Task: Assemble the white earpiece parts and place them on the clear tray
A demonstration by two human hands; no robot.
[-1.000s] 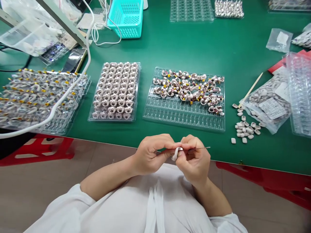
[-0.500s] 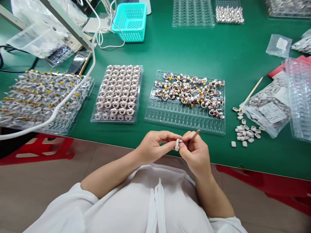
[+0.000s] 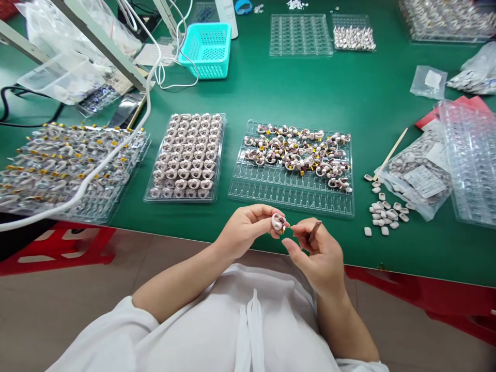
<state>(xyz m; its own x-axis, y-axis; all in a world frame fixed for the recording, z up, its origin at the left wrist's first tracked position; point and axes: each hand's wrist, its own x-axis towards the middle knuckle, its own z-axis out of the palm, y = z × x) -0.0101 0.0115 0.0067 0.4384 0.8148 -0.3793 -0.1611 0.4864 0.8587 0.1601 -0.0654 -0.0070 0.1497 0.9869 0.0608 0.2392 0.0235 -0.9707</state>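
My left hand [image 3: 244, 230] pinches a small white ring-shaped part [image 3: 278, 222] with coloured wire on it, held over the table's near edge. My right hand [image 3: 318, 253] is just to its right, apart from the part, with its fingers curled round a thin metal tweezer-like tool [image 3: 313, 231]. Beyond the hands lies a clear gridded tray [image 3: 290, 191] whose far rows hold several similar wired parts. Left of it a second clear tray [image 3: 187, 155] is full of plain white ring parts.
A stack of trays [image 3: 58, 165] with yellow-tagged parts sits at the far left under a white cable [image 3: 116, 144]. Loose white caps [image 3: 382, 212] and a plastic bag of them [image 3: 418, 175] lie at the right, by a wooden stick [image 3: 391, 152]. A teal basket [image 3: 207, 49] stands at the back.
My hands have come apart: the right hand drew its tool away from the part, and the left hand turned the part so its face shows. The view tilted up slightly.
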